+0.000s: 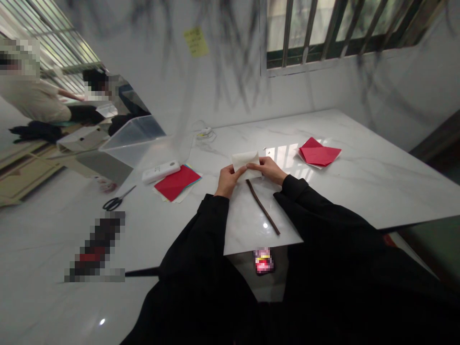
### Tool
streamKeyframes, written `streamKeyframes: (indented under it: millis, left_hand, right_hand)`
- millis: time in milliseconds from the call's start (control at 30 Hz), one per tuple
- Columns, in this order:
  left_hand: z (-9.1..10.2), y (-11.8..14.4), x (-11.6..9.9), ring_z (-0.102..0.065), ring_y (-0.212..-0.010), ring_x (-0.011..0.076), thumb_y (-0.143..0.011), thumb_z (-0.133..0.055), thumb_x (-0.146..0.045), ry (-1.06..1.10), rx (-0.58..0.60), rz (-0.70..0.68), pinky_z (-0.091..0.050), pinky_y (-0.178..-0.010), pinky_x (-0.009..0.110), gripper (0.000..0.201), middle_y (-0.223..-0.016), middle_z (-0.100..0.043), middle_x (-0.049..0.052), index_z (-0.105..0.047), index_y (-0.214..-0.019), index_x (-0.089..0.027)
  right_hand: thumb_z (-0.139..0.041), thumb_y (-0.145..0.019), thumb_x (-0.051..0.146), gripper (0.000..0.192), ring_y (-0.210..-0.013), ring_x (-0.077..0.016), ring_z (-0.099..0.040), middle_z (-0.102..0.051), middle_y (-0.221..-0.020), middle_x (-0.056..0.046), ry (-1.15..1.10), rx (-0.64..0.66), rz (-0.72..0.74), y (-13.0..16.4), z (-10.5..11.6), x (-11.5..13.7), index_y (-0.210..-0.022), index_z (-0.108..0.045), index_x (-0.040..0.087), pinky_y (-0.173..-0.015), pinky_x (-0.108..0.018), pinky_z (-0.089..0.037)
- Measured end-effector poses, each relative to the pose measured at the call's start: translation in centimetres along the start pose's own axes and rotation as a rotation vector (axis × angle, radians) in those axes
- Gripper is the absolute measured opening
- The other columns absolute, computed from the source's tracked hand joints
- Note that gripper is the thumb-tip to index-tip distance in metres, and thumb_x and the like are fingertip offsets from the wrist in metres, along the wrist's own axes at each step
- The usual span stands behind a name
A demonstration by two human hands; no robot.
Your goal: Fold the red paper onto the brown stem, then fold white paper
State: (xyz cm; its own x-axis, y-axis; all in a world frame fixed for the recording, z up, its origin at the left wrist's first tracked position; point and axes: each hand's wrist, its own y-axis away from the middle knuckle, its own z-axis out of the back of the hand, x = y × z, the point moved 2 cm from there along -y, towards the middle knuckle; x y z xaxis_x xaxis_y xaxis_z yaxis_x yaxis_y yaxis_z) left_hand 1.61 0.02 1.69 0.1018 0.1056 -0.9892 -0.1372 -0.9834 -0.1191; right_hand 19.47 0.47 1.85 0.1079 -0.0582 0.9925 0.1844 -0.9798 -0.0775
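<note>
A small sheet of white paper (246, 158) is held up over the table between my two hands. My left hand (227, 180) grips its left side, the thumb lying across the front. On the right side my right hand (270, 169) pinches the same paper, and the two thumbs almost meet at its middle. The fingers behind the paper are hidden. Just below the hands a thin brown stick (263, 207) lies slanted on the white tabletop, its upper end close under the paper.
Red sheets (178, 183) over other coloured paper lie left, beside a white oblong device (161, 171). Scissors (113, 203) lie farther left. More red paper (319, 152) sits right. A clear plastic bin (134, 139) stands back left. Beyond it are two people. A phone (263, 261) shows below the table edge.
</note>
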Motion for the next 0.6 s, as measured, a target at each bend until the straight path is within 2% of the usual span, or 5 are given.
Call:
streamKeyframes:
  millis: [267,433,600]
  left_hand:
    - [0.23,-0.18,0.20,-0.074,-0.084,0.0253,-0.063,-0.092,-0.058,-0.033,-0.039,-0.005,-0.058,-0.079,0.035,0.060,-0.094,-0.081,0.012,-0.081,-0.098,-0.010]
    - [0.41,-0.22,0.23,-0.072,-0.083,0.0251,-0.062,-0.092,-0.056,-0.074,-0.076,-0.010,-0.058,-0.075,0.034,0.058,-0.090,-0.080,0.010,-0.080,-0.096,-0.011]
    - [0.46,-0.31,0.16,-0.070,-0.080,0.0231,-0.066,-0.090,-0.051,-0.108,-0.097,-0.018,-0.055,-0.072,0.032,0.053,-0.090,-0.079,0.010,-0.079,-0.097,-0.010]
  right_hand:
    - [-0.088,-0.073,0.051,0.044,-0.076,-0.0186,-0.067,-0.079,-0.092,-0.009,-0.035,0.040,0.014,-0.05,0.11,-0.16,-0.096,-0.080,0.015,-0.069,-0.031,-0.055]
    - [-0.084,-0.075,0.058,0.051,-0.069,-0.0153,-0.063,-0.078,-0.089,-0.006,-0.069,-0.013,0.048,-0.36,0.14,-0.71,-0.103,-0.079,0.017,-0.059,-0.026,-0.049]
    - [-0.084,-0.074,0.057,0.048,-0.066,-0.0136,-0.060,-0.077,-0.086,-0.005,-0.056,-0.058,0.109,-0.28,-0.09,-0.57,-0.097,-0.079,0.015,-0.058,-0.026,-0.047]
